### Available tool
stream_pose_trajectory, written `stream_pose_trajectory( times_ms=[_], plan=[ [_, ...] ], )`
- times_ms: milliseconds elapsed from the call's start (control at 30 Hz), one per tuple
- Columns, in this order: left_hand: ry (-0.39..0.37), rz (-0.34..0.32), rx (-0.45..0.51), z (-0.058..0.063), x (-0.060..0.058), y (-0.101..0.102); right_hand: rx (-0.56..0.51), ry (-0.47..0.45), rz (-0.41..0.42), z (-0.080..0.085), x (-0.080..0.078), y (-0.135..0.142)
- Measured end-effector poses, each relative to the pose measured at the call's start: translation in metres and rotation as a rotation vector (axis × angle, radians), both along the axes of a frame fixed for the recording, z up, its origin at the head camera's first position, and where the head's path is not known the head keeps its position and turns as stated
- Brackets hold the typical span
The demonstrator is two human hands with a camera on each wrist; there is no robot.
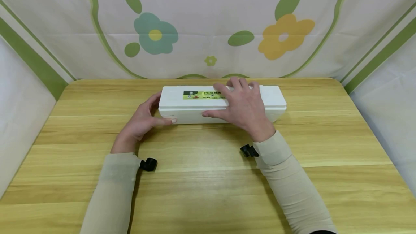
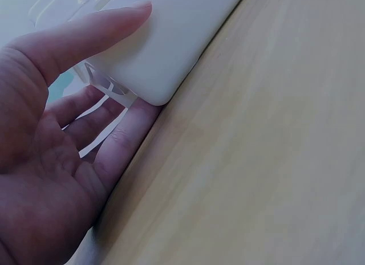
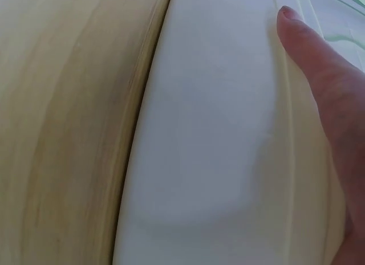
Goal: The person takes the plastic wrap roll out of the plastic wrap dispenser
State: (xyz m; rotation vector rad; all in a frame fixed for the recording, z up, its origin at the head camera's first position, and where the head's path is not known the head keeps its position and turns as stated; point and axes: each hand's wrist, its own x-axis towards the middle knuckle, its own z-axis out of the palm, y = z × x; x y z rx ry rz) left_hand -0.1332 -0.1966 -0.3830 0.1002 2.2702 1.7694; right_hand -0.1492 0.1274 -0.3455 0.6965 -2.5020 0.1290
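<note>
A long white cling film box point(image 1: 172, 98) with a green label point(image 1: 201, 95) on its closed lid lies crosswise on the wooden table. My left hand point(image 1: 141, 120) holds its left end, thumb along the front face and the other fingers round the end. In the left wrist view, the fingers point(image 2: 122, 137) reach behind the corner of the box, low by the tabletop. Over the lid, right of the label, my right hand point(image 1: 245, 107) grips the box from above. Its fingers spread to the far edge, and its thumb point(image 3: 313, 48) lies along the front lid seam.
The wooden table point(image 1: 201, 190) reaches toward me in front of the box. Behind it hangs a white cloth point(image 1: 195, 57) with printed flowers, and more white cloth stands at both sides. Each sleeve cuff carries a small black camera mount point(image 1: 149, 164).
</note>
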Motion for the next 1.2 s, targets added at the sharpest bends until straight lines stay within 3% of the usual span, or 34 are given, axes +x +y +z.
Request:
stream_pose_trajectory(
  times_ms=[233, 533, 1033, 1200],
  plan=[
    [0.000, 0.001, 0.008, -0.001, 0.000, 0.000, -0.076, 0.014, 0.005, 0.010, -0.004, 0.002],
    [-0.027, -0.009, -0.013, -0.002, -0.002, -0.001, -0.074, -0.088, -0.050, 0.018, -0.005, 0.020],
    [-0.046, -0.027, -0.001, -0.004, -0.002, -0.011, -0.115, -0.164, -0.211, 0.031, -0.016, 0.094],
    [-0.037, -0.023, 0.022, -0.005, -0.002, -0.011, -0.097, -0.255, -0.305, 0.035, -0.020, 0.124]
  ],
)
